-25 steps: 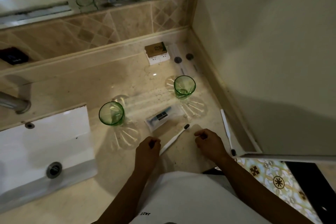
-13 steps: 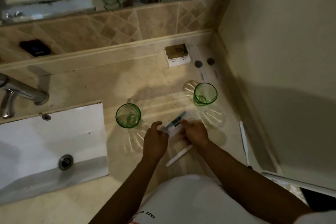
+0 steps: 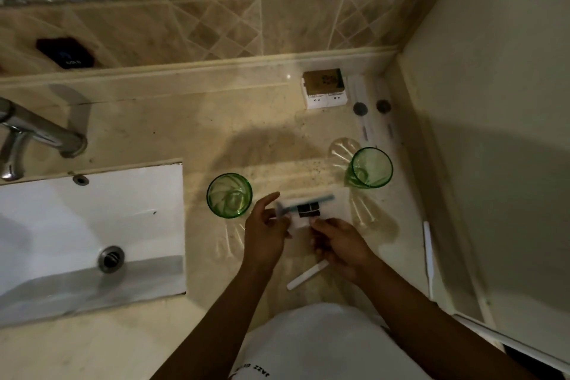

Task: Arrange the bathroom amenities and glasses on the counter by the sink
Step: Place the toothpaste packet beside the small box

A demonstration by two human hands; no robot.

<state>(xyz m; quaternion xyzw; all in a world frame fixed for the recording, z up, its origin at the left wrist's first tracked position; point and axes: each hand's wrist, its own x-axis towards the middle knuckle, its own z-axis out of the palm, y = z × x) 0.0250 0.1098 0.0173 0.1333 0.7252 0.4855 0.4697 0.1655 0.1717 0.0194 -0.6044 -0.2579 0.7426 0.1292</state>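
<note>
Two green glasses stand upright on the beige counter [image 3: 191,139]: one [image 3: 229,195] beside the sink, the other [image 3: 369,167] nearer the right wall. Between them lies a clear packet with a blue razor [image 3: 303,210] and a dark label. My left hand [image 3: 265,230] pinches the packet's left end, fingers partly spread. My right hand [image 3: 339,244] grips its lower right edge. A white toothbrush [image 3: 308,278] lies on the counter under my right wrist. A second white toothbrush [image 3: 428,253] lies along the right wall.
A white sink [image 3: 92,225] with a chrome tap [image 3: 40,133] fills the left. A small brown-and-white box [image 3: 324,88] and flat white sachets [image 3: 370,111] sit in the back right corner. The wall [image 3: 493,133] closes the right side. A mirror runs along the top.
Both hands moved from the toothbrush near the counter's front edge forward to the razor packet and took hold of it. The camera view shifted left and closer.
</note>
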